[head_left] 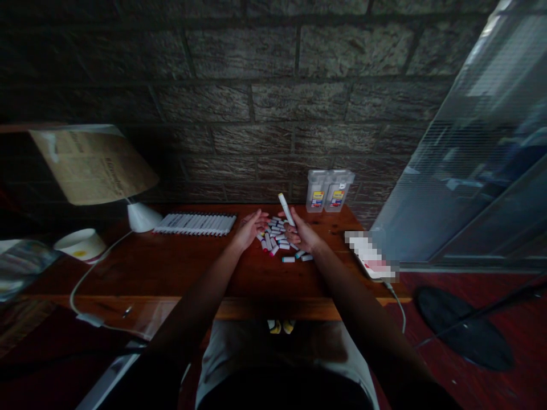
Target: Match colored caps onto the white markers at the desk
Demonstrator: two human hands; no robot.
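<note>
A heap of several loose white markers with coloured caps (277,239) lies on the red-brown wooden desk (179,267). My right hand (301,232) rests at the right side of the heap and holds one white marker (286,208) upright between its fingers. My left hand (252,226) hovers at the left side of the heap with its fingers spread, holding nothing. A neat row of white markers (195,224) lies side by side further left.
Two clear plastic marker boxes (329,191) stand against the brick wall at the back. A white lamp base (143,216) with its shade (94,165) and cable, a white cup (81,245), and a blurred flat object with a cable (370,256) sit on the desk.
</note>
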